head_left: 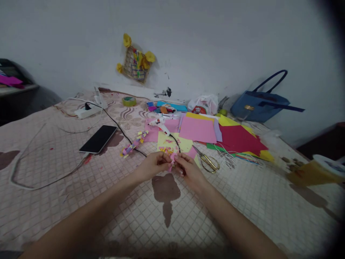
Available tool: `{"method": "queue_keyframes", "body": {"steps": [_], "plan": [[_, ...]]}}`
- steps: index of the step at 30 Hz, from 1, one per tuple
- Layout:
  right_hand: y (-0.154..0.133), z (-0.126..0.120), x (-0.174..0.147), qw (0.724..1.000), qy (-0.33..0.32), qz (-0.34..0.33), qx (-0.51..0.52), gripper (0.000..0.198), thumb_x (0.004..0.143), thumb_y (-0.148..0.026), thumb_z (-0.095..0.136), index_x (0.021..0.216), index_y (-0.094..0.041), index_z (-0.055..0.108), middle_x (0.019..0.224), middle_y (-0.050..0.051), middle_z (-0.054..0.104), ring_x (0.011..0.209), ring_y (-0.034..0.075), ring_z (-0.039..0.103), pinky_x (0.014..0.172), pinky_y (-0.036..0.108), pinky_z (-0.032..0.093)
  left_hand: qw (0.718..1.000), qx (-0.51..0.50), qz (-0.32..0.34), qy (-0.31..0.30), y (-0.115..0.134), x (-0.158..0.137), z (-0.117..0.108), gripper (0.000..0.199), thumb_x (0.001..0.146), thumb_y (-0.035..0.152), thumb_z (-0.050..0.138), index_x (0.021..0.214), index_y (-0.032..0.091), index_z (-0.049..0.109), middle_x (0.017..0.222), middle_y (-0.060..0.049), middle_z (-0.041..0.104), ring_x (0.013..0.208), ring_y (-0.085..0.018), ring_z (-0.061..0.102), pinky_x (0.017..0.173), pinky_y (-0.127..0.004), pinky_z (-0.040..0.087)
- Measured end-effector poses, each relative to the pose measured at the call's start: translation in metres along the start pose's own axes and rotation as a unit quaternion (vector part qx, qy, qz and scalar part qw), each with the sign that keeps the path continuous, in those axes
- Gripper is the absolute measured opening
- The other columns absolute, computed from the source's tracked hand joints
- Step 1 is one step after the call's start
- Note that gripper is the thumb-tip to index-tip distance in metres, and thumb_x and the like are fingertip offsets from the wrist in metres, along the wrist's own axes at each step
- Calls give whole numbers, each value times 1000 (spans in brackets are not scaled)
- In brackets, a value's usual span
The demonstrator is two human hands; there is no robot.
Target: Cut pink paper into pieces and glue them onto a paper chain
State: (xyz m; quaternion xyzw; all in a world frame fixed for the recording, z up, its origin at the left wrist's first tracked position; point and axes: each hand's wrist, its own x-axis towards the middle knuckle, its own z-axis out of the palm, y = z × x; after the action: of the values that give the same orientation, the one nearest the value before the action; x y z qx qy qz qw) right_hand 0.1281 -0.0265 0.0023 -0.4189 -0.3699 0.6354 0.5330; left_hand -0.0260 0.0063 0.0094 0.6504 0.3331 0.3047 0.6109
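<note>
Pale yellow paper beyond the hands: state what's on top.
Pink and yellow paper scraps and a glue-gun cord; whatever the left hand and right hand cover cannot be seen.

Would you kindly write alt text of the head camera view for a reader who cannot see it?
A person's left hand and right hand hold a small pink piece above a patterned tablecloth. Beyond lie a white glue gun and coloured paper sheets, with gold-handled scissors to the right and a dark-screened device to the left.
</note>
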Motion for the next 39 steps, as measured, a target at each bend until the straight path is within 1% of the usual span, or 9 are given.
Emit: {"method": "queue_keyframes", "body": {"steps": [4,14,17,20,25,29,33,36,39], "plan": [[1,-1,0,1000,2,-25,-9,26,70,-37,67,70,-17,51,51,-8,37,40,3,26,37,19,17,999,8,-33,-3,0,1,0,27,76,39,56,82,13,55,74,-1,58,63,-9,52,58,-22,41],[0,1,-5,982,3,-110,-150,24,77,-40,59,77,-17,55,53,-7,41,42,4,31,39,18,22,999,5,-9,41,3,0,2,28,75,40,57,70,13,55,63,0,55,58,-9,50,56,-22,41],[2,4,-8,988,-19,-75,-130,29,82,-46,50,95,-21,51,53,-7,44,41,6,39,39,18,31,999,-15,1,51,7,0,1,27,75,38,58,68,13,53,62,1,55,57,-8,49,56,-21,40],[5,5,-9,990,-86,-13,-115,31,77,-47,56,94,-21,48,62,-6,51,41,6,43,38,18,34,998,-24,13,65,13,-1,-3,25,74,37,59,68,13,53,61,2,54,56,-8,49,56,-21,40],[4,1,-9,962,-142,18,-234,27,76,-42,58,76,-16,56,55,-5,49,40,4,34,36,16,24,992,-5,23,126,26,-1,-22,25,73,38,60,69,13,55,65,0,58,60,-9,52,57,-20,40],[-9,-7,-10,925,-181,-30,-333,26,83,-38,49,77,-15,61,49,-6,41,43,6,36,41,17,26,985,-42,27,167,35,-3,-44,25,72,38,61,72,14,54,70,-1,60,64,-10,55,60,-20,41],[-30,-23,-9,899,-109,-120,-407,24,84,-33,46,75,-17,61,46,-7,35,41,7,31,40,18,23,982,-69,-6,174,34,-17,-61,22,71,35,63,68,15,54,67,1,60,62,-8,54,59,-19,41],[-45,-43,-5,878,-31,-168,-446,22,82,-31,49,71,-17,61,48,-6,38,41,6,31,38,18,22,985,-47,-42,159,24,-35,-59,24,73,37,62,67,15,54,65,1,61,58,-8,53,56,-19,40],[-56,-64,5,889,-31,-161,-427,18,81,-30,49,87,-18,61,55,-4,48,40,8,40,38,19,31,989,-29,-108,94,12,-51,-44,28,72,40,62,65,15,53,61,0,61,54,-8,54,52,-20,40]]}}
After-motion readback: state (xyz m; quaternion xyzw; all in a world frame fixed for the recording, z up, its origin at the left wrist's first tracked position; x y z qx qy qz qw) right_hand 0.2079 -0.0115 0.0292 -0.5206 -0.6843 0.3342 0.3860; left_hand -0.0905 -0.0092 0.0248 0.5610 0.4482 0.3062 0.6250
